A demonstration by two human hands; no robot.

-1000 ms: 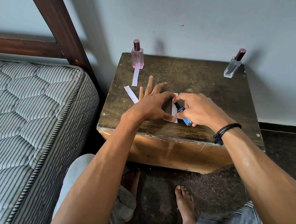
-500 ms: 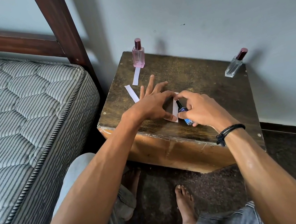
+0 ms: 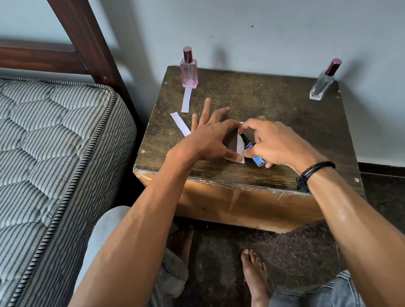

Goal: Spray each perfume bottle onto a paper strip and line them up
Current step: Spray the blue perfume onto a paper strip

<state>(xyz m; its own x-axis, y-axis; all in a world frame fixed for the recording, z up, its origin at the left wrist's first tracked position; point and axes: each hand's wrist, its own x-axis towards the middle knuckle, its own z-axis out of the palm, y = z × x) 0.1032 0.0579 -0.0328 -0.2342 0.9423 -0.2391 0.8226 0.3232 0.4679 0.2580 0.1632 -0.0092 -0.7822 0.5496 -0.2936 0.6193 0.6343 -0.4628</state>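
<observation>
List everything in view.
pink perfume bottle: one, pink, dark red cap, far left corner of the table.
clear perfume bottle: one, clear, dark red cap, far right corner.
blue bottle: one, blue, in the right hand.
paper strips: three, white, two near the pink perfume bottle, one under the left hand.
table: one, dark brown wood, against the wall.
mattress: one, grey striped, left.
wristband: one, black, right wrist.
left hand: one, pressing a strip.
right hand: one, gripping the blue bottle.

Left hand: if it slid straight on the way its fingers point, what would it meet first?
Likely nothing on the table: the left hand points its fingers across bare wood to the wall, passing right of the pink bottle, though depth is unclear.
</observation>
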